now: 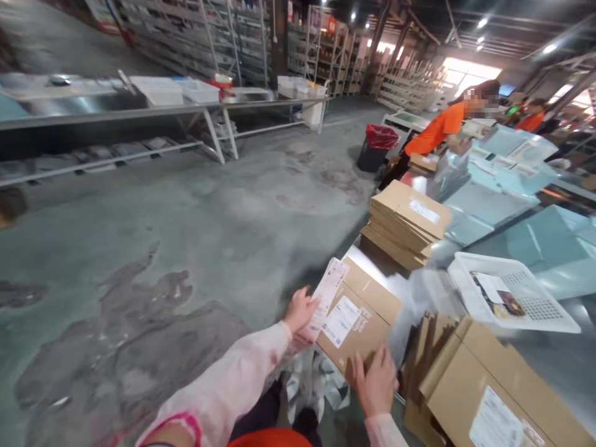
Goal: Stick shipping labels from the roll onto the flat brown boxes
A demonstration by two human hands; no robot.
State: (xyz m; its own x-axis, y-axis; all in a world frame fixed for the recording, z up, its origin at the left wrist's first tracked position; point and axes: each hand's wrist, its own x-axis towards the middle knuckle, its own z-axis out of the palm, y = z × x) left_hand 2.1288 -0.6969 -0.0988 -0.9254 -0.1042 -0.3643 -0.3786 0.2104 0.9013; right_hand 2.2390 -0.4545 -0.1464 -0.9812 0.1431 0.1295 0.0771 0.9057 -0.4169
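Note:
A flat brown cardboard mailer with a white printed label lies at the table's near edge. My left hand is closed on a strip of pinkish-white label sheets, which overlaps the mailer's left side. My right hand rests on the mailer's lower edge, its fingers apart and holding nothing. To the right, close to that hand, is a pile of labelled brown mailers. Another stack of mailers stands beyond the one between my hands.
A white plastic basket with printed papers sits on the right. Behind it are pale blue bins. A person in orange leans over the table farther off, near a black trash bin. Long metal tables stand across the floor.

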